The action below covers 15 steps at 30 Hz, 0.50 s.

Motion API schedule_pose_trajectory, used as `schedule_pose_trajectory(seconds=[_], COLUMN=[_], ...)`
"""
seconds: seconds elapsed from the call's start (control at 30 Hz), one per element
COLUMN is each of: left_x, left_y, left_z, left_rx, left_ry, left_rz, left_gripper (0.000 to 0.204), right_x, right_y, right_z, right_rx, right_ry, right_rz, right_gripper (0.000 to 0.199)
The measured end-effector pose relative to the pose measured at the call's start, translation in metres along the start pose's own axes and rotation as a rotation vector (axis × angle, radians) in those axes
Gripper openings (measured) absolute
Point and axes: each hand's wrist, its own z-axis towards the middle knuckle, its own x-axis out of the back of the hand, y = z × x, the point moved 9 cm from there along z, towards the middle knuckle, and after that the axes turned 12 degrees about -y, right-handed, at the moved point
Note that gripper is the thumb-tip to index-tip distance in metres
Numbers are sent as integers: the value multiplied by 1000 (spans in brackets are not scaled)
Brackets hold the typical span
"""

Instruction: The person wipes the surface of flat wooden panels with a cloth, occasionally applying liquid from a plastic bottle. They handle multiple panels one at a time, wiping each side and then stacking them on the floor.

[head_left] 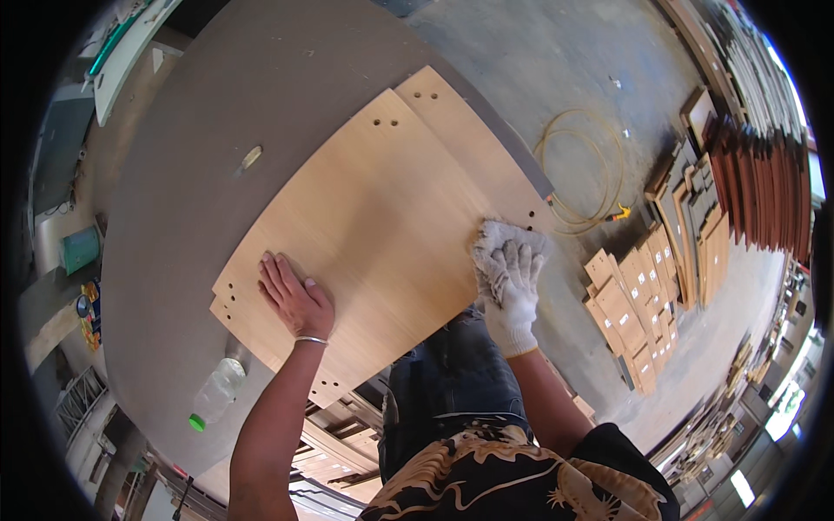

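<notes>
A pale wood-grain panel [373,217] with drilled holes near its corners lies on the table, over a similar panel [465,130] that sticks out at the far right side. My bare left hand [295,295] rests flat on the upper panel near its left end, fingers stretched out. A white knitted glove covers my right hand [511,291], which grips a grey fluffy rag [508,236] and presses it at the panels' right end. The rag partly hides that corner and its holes.
The brown-grey table [200,156] carries a clear bottle [219,392] with a green cap at the left and a small yellowish object [251,157]. On the floor to the right are a coiled hose [621,165], stacked wooden boards [638,304] and reddish-brown slats [760,187].
</notes>
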Motion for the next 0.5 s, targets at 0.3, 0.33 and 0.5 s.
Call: schedule_pose_trajectory(seconds=[0.3, 0.33, 0.5], left_x=[9, 9, 10], left_y=[0, 1, 9], left_z=[-1, 0, 6], left_rx=[26, 20, -1], left_ry=[-48, -46, -44], left_rz=[-26, -31, -60], left_gripper=[72, 72, 71], right_x=[-8, -7, -5], right_y=[-84, -101, -173], right_z=[154, 188, 276], right_rx=[118, 159, 344], right_ry=[-87, -54, -57], right_rz=[-100, -88, -27], right_gripper=[65, 62, 49])
